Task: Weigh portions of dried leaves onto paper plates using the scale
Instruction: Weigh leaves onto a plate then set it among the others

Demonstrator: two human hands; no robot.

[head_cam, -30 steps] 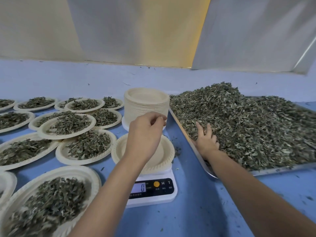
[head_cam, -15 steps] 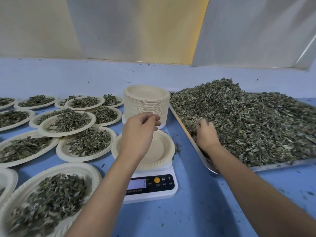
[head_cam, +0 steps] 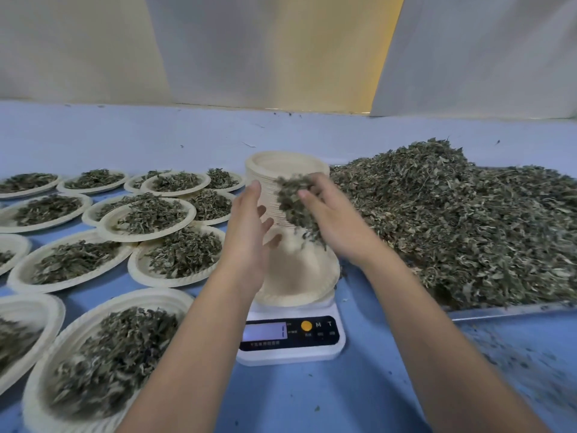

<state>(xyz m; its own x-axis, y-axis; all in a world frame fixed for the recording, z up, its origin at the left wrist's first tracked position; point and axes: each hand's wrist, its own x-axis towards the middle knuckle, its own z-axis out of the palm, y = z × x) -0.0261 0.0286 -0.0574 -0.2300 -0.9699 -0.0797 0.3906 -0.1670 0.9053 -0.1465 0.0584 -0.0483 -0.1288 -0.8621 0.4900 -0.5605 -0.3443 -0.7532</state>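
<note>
up out of the heap (head_cam: pixel 468 220) has come my right hand (head_cam: pixel 337 223), carrying a clump of leaves (head_cam: pixel 296 207) above the scale (head_cam: pixel 290 354), and my left hand (head_cam: pixel 249 232) has uncurled. filled plates (head_cam: pixel 137 270) crowd the left of the table (head_cam: pixel 343 395). my left hand hovers open, fingers spread, palm toward the clump. below it the empty plate (head_cam: pixel 299 276) sits on the scale. both hands partly block the plate stack (head_cam: pixel 281 164) just behind. my right fingers curl round the clump. the heap fills the tray (head_cam: pixel 505 310) on the right.
</note>
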